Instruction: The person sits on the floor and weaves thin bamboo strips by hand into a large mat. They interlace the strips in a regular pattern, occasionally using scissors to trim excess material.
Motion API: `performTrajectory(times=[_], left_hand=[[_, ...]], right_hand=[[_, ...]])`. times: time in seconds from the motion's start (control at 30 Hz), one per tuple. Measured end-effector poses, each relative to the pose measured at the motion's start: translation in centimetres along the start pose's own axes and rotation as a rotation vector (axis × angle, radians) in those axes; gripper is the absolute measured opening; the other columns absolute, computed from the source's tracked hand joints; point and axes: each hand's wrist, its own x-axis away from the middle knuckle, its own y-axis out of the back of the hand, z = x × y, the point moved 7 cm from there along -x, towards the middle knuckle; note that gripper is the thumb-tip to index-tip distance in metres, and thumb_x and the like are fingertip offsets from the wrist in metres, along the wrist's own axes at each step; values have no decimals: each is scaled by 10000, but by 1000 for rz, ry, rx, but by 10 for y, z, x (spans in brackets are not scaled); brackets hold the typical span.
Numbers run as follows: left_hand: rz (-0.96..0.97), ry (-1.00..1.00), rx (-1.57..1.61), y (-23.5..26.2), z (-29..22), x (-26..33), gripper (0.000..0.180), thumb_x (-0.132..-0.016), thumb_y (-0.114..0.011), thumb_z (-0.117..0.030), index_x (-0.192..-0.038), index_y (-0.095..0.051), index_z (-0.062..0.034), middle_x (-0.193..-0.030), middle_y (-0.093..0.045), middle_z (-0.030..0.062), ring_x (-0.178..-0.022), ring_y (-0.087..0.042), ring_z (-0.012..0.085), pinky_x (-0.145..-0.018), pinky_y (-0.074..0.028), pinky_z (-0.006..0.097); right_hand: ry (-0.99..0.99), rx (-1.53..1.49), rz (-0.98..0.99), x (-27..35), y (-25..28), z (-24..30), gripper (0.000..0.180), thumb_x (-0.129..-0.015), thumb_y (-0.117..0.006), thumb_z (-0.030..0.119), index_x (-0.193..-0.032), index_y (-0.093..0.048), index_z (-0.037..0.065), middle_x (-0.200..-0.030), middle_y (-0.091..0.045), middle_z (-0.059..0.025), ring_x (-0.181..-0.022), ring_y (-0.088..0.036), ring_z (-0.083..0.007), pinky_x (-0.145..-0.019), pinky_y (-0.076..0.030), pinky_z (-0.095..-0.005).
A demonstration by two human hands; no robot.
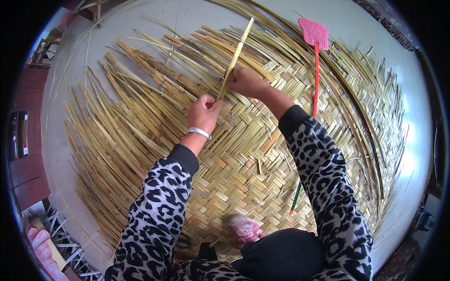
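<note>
My left hand (203, 113), with a pale bracelet at the wrist, pinches the lower end of a flat reed strip (240, 46). A little higher up, my right hand (248, 83) has its fingers closed around the same strip. The strip slants up and away, its pale far end rising past both hands. Beneath them spreads a large herringbone-woven reed mat (225, 171). Unwoven reed strips (124, 117) fan out from its left and far edges. Part of the mat is hidden under my leopard-print sleeves.
A pink fly swatter (314, 33) with a red handle lies across the mat on the right. Long curved strips (344, 100) run beside it. My patterned pink shoe (244, 228) rests on the near part of the mat. Dark red furniture (32, 150) stands at the far left.
</note>
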Motion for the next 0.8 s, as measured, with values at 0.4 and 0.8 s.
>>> performTrajectory(times=[0.4,0.8], left_hand=[[-129,40,-131,9,-12,9,341,-835,-686,-312,-725,-607,2,-652,-607,196,-588,-570,375,-577,-450,430],[-269,267,408,17,-2,26,293,-873,-669,-195,-725,-534,18,-572,-548,70,-378,-505,152,-369,-407,321]], right_hand=[[193,308,5,1,-17,27,206,-877,-579,180,-1040,-704,176,-1148,-624,-89,-1036,-632,-297,-844,-526,-407],[169,255,197,-43,-38,52,308,-741,-684,245,-942,-711,14,-948,-695,-195,-934,-663,-353,-792,-526,-436]])
